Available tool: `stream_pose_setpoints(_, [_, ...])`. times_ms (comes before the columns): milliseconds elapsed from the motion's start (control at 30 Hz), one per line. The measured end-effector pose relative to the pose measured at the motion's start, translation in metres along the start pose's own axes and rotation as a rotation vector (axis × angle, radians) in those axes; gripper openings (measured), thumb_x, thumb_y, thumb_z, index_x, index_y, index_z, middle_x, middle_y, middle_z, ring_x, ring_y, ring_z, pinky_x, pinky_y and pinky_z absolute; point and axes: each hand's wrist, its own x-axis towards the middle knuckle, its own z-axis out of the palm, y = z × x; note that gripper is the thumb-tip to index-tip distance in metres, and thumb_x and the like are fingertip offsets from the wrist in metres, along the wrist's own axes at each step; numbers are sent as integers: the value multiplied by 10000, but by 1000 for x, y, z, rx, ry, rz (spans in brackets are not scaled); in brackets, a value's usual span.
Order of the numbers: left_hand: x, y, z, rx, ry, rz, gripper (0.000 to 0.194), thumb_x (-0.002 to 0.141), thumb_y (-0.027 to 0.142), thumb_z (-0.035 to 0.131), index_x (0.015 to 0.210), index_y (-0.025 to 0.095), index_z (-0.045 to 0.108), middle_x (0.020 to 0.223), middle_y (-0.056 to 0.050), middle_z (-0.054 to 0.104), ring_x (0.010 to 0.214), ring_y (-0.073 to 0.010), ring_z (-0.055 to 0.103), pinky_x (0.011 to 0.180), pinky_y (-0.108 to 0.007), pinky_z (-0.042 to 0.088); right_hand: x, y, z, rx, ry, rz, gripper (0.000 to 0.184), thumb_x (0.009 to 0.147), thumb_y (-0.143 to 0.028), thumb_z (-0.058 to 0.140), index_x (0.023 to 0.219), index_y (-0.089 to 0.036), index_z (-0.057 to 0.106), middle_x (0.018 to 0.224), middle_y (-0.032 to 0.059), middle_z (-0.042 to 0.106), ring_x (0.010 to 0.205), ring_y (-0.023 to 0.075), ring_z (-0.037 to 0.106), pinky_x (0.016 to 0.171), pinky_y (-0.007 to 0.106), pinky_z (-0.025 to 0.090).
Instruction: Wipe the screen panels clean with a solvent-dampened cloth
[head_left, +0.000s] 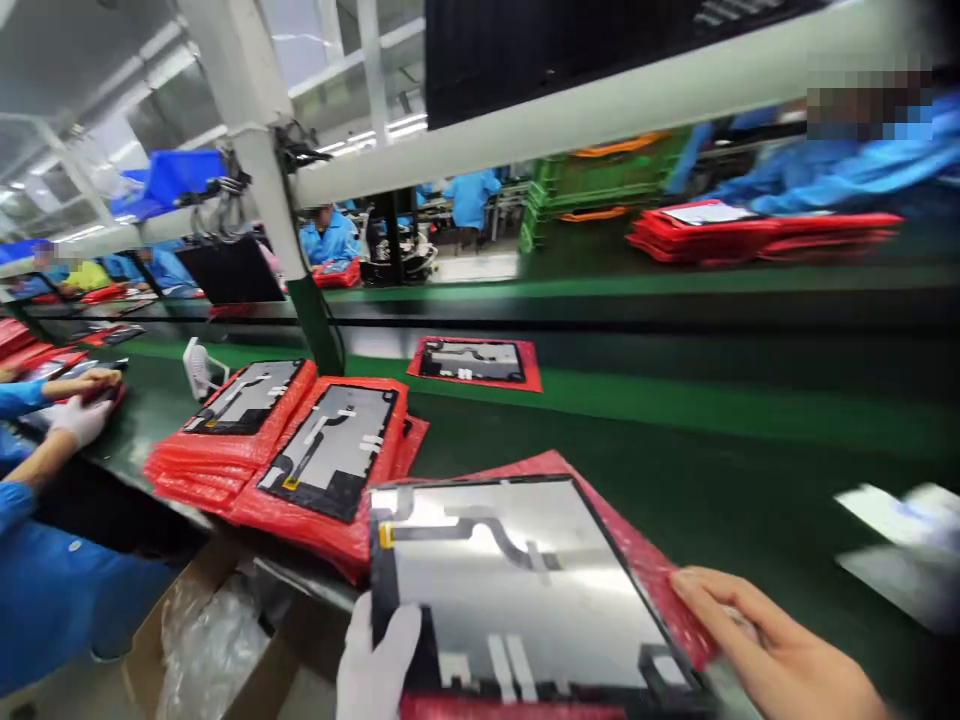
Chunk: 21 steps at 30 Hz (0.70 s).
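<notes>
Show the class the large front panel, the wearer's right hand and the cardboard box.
Large front panel (510,585): head view, middle of its silvery face.
Right hand (787,640): head view, middle of the hand.
Cardboard box (146,662): head view, its left wall.

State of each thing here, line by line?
Held panel: silver side up.
Red wrap: behind panel, partly covered.
Left hand: gloved, gripping panel.
Right hand: bare, pinching wrap.
Left red stack: panel on top.
Right red stack: panel on top.
Far panel: lying flat.
Cardboard box: open, plastic inside.
</notes>
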Motion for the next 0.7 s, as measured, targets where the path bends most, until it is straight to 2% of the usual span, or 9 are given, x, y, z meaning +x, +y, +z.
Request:
stream_pose_setpoints(67, [15,12,42,100,-151,82,396,524,364,818,893,249,733,1206,-98,626,1262,-366,436,1070,-380,357,-10,26,-16,-20,75,113,278,719,-575,548,678,-323,658,799,82,686,661,259,628,598,392,506])
stream_pose_setpoints(133, [32,22,78,214,-274,177,330,685,422,695,936,208,711,1072,-117,674,1089,-325,557,1020,-393,377,-18,43,-24,-72,151,104,303,718,-553,534,679,-275,648,827,106,679,725,278,633,685,424,509])
stream_pose_setpoints(200, [47,32,100,341,-265,259,312,768,432,604,945,188,686,952,-105,684,947,-288,596,943,-392,408,-24,54,-25,-149,211,66,351,732,-547,491,678,-231,632,848,116,670,773,283,633,745,440,500])
stream_pose_setpoints(300, [67,49,102,426,-198,305,284,764,442,615,875,186,667,816,-65,667,793,-236,605,789,-335,459,-31,64,-19,-277,250,70,389,786,-531,429,717,-209,637,915,104,665,760,249,632,709,393,497])
stream_pose_setpoints(367, [74,64,92,342,-237,200,309,763,477,620,849,180,635,674,-29,630,574,-176,567,567,-277,459,-35,68,-14,-343,253,93,389,818,-517,414,753,-211,646,956,91,661,731,227,629,654,359,491])
stream_pose_setpoints(433, [73,77,83,143,-294,63,339,739,479,658,884,178,604,681,-25,633,506,-142,554,452,-237,437,-37,71,-11,-364,255,83,387,842,-502,405,776,-208,648,950,89,656,728,222,624,645,353,491])
stream_pose_setpoints(533, [54,81,86,-107,-377,-26,389,703,428,716,974,181,588,930,-80,671,736,-187,664,597,-273,555,-35,68,-15,-331,328,-15,415,868,-496,396,879,-167,649,934,127,629,856,263,610,764,406,503])
stream_pose_setpoints(633, [25,61,107,-265,-447,-164,454,678,379,748,1052,187,578,1049,-93,663,896,-238,676,766,-362,579,-33,48,-28,-313,535,-82,470,909,-436,369,1134,-90,595,1074,197,562,1095,313,519,922,480,449])
stream_pose_setpoints(700, [8,44,121,-365,-496,-279,523,655,348,770,1107,183,566,1069,-102,666,941,-261,671,814,-386,569,-35,26,-32,-281,558,-137,433,933,-349,346,1222,-107,558,1151,193,535,1142,293,499,970,477,425])
